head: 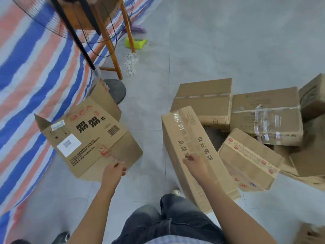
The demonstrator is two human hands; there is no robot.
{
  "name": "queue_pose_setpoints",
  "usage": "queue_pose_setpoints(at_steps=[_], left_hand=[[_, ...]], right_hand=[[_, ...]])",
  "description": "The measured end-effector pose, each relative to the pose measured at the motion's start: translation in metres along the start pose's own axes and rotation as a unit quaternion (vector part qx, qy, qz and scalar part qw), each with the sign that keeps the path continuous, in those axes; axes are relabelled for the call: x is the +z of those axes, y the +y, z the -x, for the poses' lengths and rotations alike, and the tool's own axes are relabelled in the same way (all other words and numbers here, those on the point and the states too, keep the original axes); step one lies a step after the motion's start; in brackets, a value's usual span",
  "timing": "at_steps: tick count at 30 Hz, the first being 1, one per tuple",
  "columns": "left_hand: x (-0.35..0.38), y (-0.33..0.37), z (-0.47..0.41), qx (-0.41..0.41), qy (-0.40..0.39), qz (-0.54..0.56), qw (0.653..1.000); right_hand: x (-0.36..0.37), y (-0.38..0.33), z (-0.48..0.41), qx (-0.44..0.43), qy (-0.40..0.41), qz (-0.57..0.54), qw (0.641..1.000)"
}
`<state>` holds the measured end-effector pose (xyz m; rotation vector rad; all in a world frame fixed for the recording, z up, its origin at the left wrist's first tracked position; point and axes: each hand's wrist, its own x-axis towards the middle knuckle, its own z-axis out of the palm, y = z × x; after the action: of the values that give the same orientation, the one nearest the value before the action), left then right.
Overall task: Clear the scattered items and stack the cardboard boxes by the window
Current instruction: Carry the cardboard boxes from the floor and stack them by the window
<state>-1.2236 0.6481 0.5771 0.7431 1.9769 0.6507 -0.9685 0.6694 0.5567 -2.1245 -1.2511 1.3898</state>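
Cardboard long box lies directly beneath the right hand, long axis running away from the person. Right fingers extend over its top face; contact cannot be confirmed. Left hand, further off, pinches the near flap of the open box.

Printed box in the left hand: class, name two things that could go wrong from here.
1. The left hand pinches only one flap of the open printed box; the flap may tear or slip.
2. That box hangs close to the fan stand and could knock it.
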Motion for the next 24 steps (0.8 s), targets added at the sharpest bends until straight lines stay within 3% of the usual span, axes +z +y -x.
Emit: queue_pose_setpoints(at_steps=[4, 6, 9, 14, 19, 24], left_hand=[[0.03, 0.048, -0.036, 0.023, -0.045, -0.031, 0.998], [0.059, 0.061, -0.044, 0.037, -0.12, -0.084, 0.989], [0.098, 0.075, -0.059, 0.071, -0.233, -0.213, 0.946], [0.136, 0.13, -0.116, 0.128, -0.303, -0.302, 0.895], [0.161, 0.191, -0.171, 0.21, -0.387, -0.376, 0.815], [0.179, 0.218, -0.207, 0.221, -0.409, -0.412, 0.784]], right_hand=[[-0.015, -0.02, -0.022, 0.014, 0.03, -0.016, 0.999], [-0.02, -0.01, -0.028, 0.05, 0.051, -0.051, 0.996], [-0.025, 0.01, -0.03, 0.135, 0.082, -0.106, 0.982], [-0.026, 0.025, -0.03, 0.249, 0.196, -0.187, 0.93], [-0.005, 0.006, -0.028, 0.342, 0.287, -0.243, 0.861], [0.042, -0.014, -0.026, 0.387, 0.275, -0.287, 0.832]])
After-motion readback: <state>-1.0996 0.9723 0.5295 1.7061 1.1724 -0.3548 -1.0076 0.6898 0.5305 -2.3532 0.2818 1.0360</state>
